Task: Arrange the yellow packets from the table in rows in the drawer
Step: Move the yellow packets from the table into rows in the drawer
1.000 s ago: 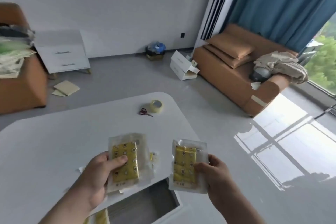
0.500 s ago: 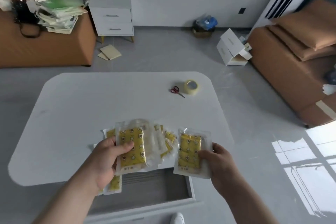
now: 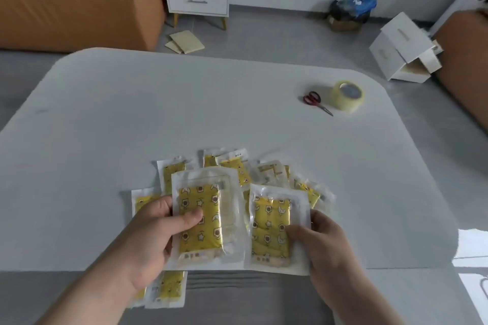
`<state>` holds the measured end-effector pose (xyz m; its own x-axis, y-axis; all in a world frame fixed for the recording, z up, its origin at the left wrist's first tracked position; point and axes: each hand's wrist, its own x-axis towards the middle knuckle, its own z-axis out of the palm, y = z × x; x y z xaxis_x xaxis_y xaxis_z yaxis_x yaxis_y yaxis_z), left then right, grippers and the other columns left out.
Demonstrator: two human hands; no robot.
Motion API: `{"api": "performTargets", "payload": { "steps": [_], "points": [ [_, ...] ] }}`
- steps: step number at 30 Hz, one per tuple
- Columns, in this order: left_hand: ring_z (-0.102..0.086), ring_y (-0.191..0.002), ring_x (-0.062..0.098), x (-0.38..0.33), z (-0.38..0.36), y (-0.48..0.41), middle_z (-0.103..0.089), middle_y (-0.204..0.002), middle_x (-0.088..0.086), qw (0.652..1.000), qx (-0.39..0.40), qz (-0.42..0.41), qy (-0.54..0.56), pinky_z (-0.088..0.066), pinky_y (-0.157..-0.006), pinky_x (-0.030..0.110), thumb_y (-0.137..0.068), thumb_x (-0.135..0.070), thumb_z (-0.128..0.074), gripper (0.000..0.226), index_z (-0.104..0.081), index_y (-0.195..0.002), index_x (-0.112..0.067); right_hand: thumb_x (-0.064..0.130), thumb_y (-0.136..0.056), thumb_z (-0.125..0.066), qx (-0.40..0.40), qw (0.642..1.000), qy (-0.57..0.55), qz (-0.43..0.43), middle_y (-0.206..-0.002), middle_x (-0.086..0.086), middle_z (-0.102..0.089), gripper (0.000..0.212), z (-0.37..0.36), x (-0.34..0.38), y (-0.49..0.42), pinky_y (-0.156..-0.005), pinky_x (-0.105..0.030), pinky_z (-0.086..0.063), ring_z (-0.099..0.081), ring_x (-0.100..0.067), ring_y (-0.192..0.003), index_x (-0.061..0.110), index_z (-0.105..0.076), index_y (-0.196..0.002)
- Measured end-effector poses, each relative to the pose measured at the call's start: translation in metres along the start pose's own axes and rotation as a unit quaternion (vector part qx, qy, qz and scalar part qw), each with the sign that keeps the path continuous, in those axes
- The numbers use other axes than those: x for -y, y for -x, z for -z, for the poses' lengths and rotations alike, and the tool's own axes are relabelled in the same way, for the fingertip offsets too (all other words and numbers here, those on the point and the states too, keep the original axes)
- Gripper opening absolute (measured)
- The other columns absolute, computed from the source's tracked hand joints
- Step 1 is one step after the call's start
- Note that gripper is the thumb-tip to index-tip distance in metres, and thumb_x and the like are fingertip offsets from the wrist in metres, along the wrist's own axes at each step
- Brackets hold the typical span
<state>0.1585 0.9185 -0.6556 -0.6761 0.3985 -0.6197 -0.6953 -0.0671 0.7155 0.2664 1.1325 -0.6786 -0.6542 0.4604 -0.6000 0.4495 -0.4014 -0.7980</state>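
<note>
Yellow packets are barely begun as rows: in the drawer (image 3: 237, 295), nearest, one laid packet (image 3: 171, 286) is seen at the left. Just above it, a second packet (image 3: 200, 221) is pinched in the left grip (image 3: 158, 232) and a third packet (image 3: 272, 229) in the right grip (image 3: 327, 245); held by one edge of slick wrapper, either could be dropped askew and the row spoiled. Beyond, the loose pile (image 3: 237, 169) on the desk (image 3: 184, 103) could be scattered if brushed.
</note>
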Motion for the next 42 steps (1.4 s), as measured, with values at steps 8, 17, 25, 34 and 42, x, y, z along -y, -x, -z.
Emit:
{"api": "performTargets", "payload": {
  "steps": [8, 17, 25, 34, 42],
  "points": [
    [-0.073, -0.088, 0.033, 0.038, 0.031, -0.078, -0.073, -0.102, 0.021, 0.993, 0.072, -0.091, 0.012, -0.059, -0.061, 0.04, -0.02, -0.024, -0.099, 0.075, -0.076, -0.09, -0.007, -0.012, -0.082, -0.06, 0.013, 0.994, 0.0, 0.105, -0.096, -0.021, -0.074, 0.022, -0.007, -0.04, -0.074, -0.082, -0.063, -0.054, -0.072, -0.042, -0.086, 0.001, -0.069, -0.098],
    [-0.074, -0.072, 0.028, 0.062, 0.044, -0.095, -0.076, -0.085, 0.015, 0.978, 0.055, -0.198, -0.043, -0.058, -0.05, 0.036, -0.053, -0.014, -0.07, 0.018, -0.078, -0.069, -0.012, -0.013, -0.082, -0.06, 0.047, 0.986, -0.031, 0.157, -0.089, -0.016, -0.076, 0.021, -0.023, -0.066, -0.096, -0.073, -0.05, -0.059, -0.074, -0.035, -0.08, 0.003, -0.07, -0.093],
    [-0.074, -0.078, 0.031, 0.065, 0.062, -0.081, -0.075, -0.093, 0.017, 0.982, 0.048, -0.177, -0.036, -0.059, -0.054, 0.039, -0.066, -0.006, -0.061, 0.032, -0.07, -0.097, -0.003, -0.012, -0.083, -0.059, 0.055, 0.985, -0.024, 0.16, -0.09, -0.017, -0.076, 0.02, -0.037, -0.075, -0.085, -0.076, -0.052, -0.058, -0.074, -0.035, -0.081, 0.002, -0.069, -0.095],
    [-0.074, -0.08, 0.033, 0.071, 0.065, -0.053, -0.074, -0.095, 0.019, 0.981, 0.044, -0.184, -0.05, -0.06, -0.057, 0.043, -0.065, -0.01, -0.064, 0.035, -0.069, -0.099, -0.002, -0.015, -0.081, -0.06, 0.047, 0.983, -0.03, 0.176, -0.087, -0.017, -0.076, 0.023, -0.031, -0.085, -0.052, -0.075, -0.052, -0.059, -0.074, -0.036, -0.08, 0.004, -0.071, -0.089],
    [-0.074, -0.078, 0.03, 0.091, 0.074, -0.026, -0.075, -0.094, 0.019, 0.98, 0.027, -0.198, -0.028, -0.06, -0.056, 0.036, -0.067, -0.005, -0.062, 0.033, -0.068, -0.1, 0.0, -0.014, -0.082, -0.059, 0.054, 0.985, -0.016, 0.161, -0.089, -0.019, -0.076, 0.023, -0.018, -0.106, -0.025, -0.079, -0.053, -0.056, -0.074, -0.039, -0.081, 0.002, -0.072, -0.089]
  ]
}}
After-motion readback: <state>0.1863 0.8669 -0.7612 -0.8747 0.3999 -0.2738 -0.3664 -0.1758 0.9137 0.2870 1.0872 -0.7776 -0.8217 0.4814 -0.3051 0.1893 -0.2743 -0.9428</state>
